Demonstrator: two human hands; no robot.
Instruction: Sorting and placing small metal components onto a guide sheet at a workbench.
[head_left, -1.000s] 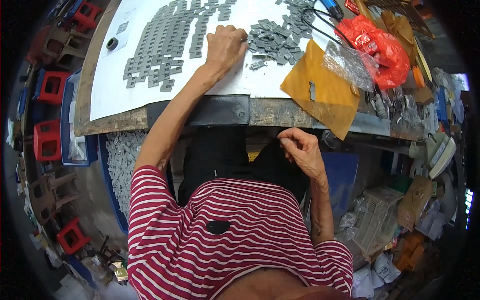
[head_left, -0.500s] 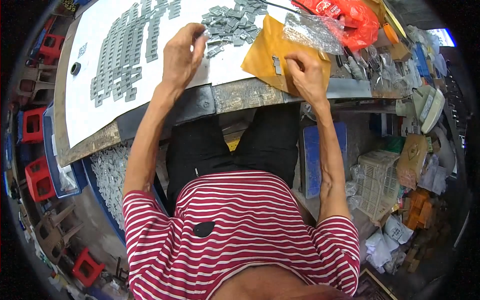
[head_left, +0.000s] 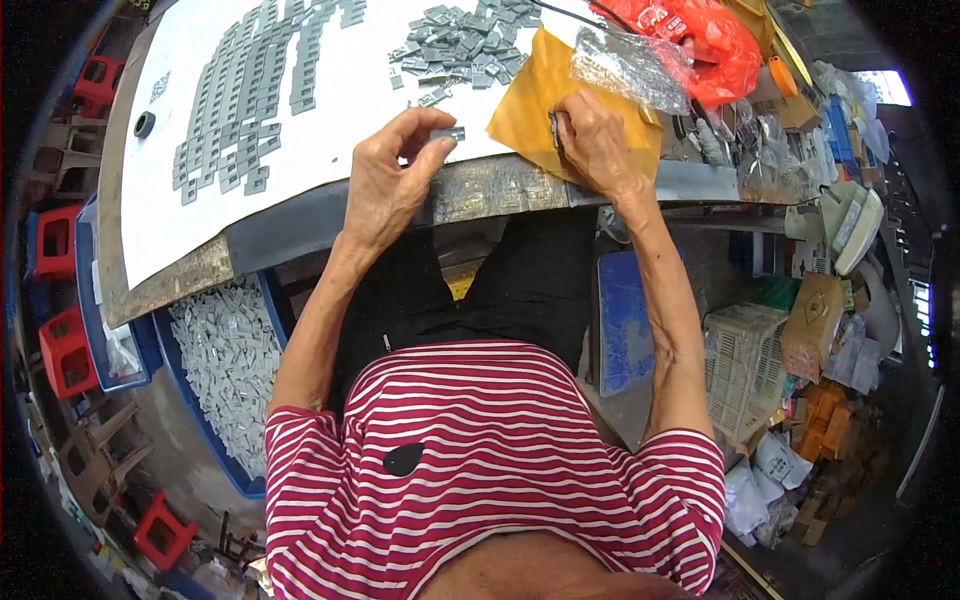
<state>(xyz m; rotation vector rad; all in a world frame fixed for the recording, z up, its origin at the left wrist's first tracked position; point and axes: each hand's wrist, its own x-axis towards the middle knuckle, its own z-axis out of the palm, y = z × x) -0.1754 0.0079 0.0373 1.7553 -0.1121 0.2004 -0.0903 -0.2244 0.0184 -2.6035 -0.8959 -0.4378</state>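
Between the thumb and fingers of my left hand [head_left: 392, 175] is a small flat grey part [head_left: 448, 134], held above the white sheet [head_left: 320, 140] near the table's front edge. My right hand [head_left: 600, 145] is closed over the yellow sheet [head_left: 530, 105], its fingertips gripping a small narrow grey piece [head_left: 555, 130] that they partly hide. Farther off, a loose pile of grey parts [head_left: 460, 50] lies beyond my hands. Left of it, more grey parts [head_left: 225, 110] are laid out in overlapping rows.
Clear bubble wrap [head_left: 630, 70] and a red plastic bag [head_left: 715, 50] lie at the far right. A black ring [head_left: 145, 124] sits on the left. Below the table's left side stands a blue bin [head_left: 262, 485] full of grey parts. A crate [head_left: 735, 370] stands below right.
My left hand has come from beside the pile toward the table's front edge, with a grey part now visible in it. My right hand has shifted slightly left and closed on the grey piece.
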